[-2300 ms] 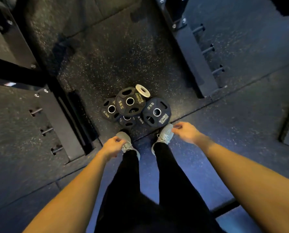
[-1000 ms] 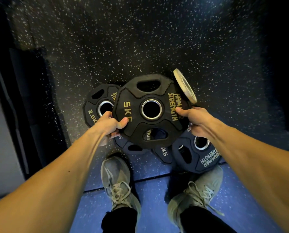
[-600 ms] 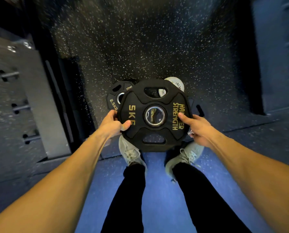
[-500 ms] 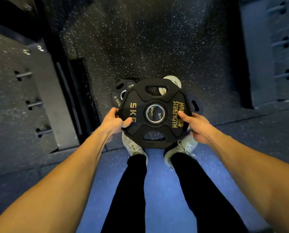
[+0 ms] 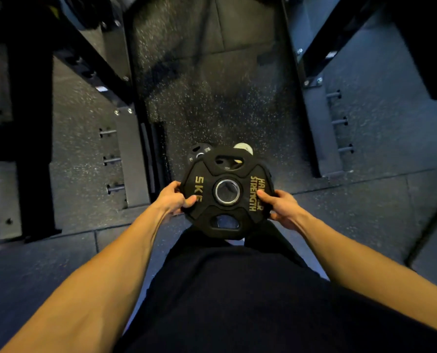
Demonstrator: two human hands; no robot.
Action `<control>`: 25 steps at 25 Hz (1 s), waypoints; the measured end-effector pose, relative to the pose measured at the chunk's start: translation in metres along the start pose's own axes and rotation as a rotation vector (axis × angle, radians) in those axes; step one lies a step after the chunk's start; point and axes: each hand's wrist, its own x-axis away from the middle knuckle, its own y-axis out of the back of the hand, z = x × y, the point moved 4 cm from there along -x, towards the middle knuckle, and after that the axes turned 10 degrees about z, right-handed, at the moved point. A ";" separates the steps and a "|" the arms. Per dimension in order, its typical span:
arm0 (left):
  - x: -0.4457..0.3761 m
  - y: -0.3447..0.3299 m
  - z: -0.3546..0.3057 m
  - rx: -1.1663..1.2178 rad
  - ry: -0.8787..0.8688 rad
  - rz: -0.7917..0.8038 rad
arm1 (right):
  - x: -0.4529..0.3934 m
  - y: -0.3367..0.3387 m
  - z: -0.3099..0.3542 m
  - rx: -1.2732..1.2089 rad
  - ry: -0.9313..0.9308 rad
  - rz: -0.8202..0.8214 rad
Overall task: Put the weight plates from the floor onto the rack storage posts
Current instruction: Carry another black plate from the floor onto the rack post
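Note:
I hold a black 5 kg weight plate (image 5: pixel 226 192) with gold lettering and a steel centre ring flat in front of my waist. My left hand (image 5: pixel 173 200) grips its left rim and my right hand (image 5: pixel 281 208) grips its right rim. Behind the held plate, on the floor, the edge of a small black plate (image 5: pixel 198 152) and a small white plate (image 5: pixel 243 149) peek out; the other floor plates are hidden under it. Short storage posts (image 5: pixel 113 160) stick out of the left rack base, and matching posts (image 5: pixel 339 121) stick out of the right rack base.
Speckled black rubber flooring (image 5: pixel 212 110) runs ahead between the two rack bases. A black rack upright (image 5: pixel 31 138) stands at the left and another dark beam (image 5: pixel 321 47) runs up at the right. My dark trousers fill the bottom of the view.
Both hands took hold of the 5 kg plate on the floor pile and lifted it. I have straightened up, so the floor and remaining plates now look farther away.

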 end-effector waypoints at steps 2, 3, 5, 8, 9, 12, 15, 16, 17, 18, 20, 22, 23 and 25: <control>0.025 0.003 0.012 -0.062 -0.034 -0.032 | 0.014 -0.006 -0.003 0.061 0.026 0.043; 0.035 0.003 0.019 -0.063 -0.036 -0.051 | 0.018 -0.008 -0.003 0.104 0.039 0.067; 0.051 0.003 0.040 0.041 -0.054 -0.103 | 0.024 -0.014 0.000 0.199 0.057 0.116; 0.079 -0.011 0.081 0.231 -0.076 -0.209 | 0.029 -0.021 0.005 0.349 0.060 0.195; 0.088 -0.019 0.100 0.294 -0.072 -0.242 | 0.031 -0.025 0.005 0.400 0.050 0.238; 0.115 -0.037 0.154 0.482 -0.071 -0.370 | 0.036 -0.046 0.000 0.579 0.027 0.342; 0.150 -0.050 0.207 0.721 -0.092 -0.481 | 0.045 -0.085 -0.018 0.793 0.071 0.425; 0.158 -0.051 0.222 0.789 -0.109 -0.505 | 0.047 -0.099 -0.027 0.832 0.074 0.448; 0.167 -0.051 0.241 0.868 -0.132 -0.541 | 0.053 -0.117 -0.038 0.887 0.067 0.504; 0.174 -0.052 0.261 0.934 -0.151 -0.581 | 0.057 -0.131 -0.051 0.920 0.048 0.556; 0.205 -0.045 0.325 1.082 -0.154 -0.709 | 0.069 -0.181 -0.104 1.066 0.002 0.629; 0.207 -0.041 0.330 1.092 -0.166 -0.710 | 0.065 -0.196 -0.107 1.065 0.035 0.651; 0.214 -0.034 0.344 1.109 -0.171 -0.727 | 0.068 -0.209 -0.123 1.094 0.030 0.661; 0.235 -0.008 0.388 1.151 -0.174 -0.774 | 0.077 -0.247 -0.166 1.144 0.007 0.686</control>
